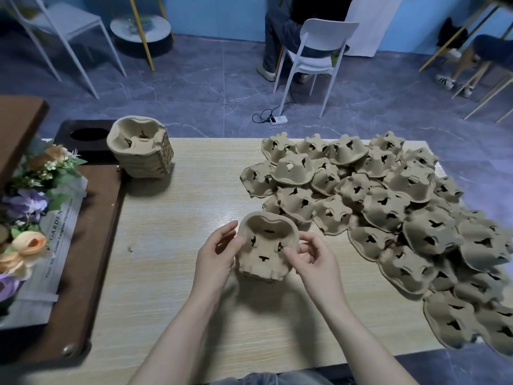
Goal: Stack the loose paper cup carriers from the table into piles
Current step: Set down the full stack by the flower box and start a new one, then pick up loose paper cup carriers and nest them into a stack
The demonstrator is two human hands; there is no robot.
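Observation:
A small stack of brown pulp cup carriers [265,250] is held above the middle of the wooden table [172,245], open side toward me. My left hand [216,252] grips its left rim and my right hand [311,257] pinches its right rim. A tall finished pile of carriers [141,147] stands at the table's far left. Several loose carriers [388,215] lie upside down in a wide heap over the right half of the table.
A brown tray [91,273] with a flower bouquet [27,207] and paper lies along the left edge. Beyond the table are white chairs [316,56], a seated person [280,31], a power strip [277,120] with cable on the floor.

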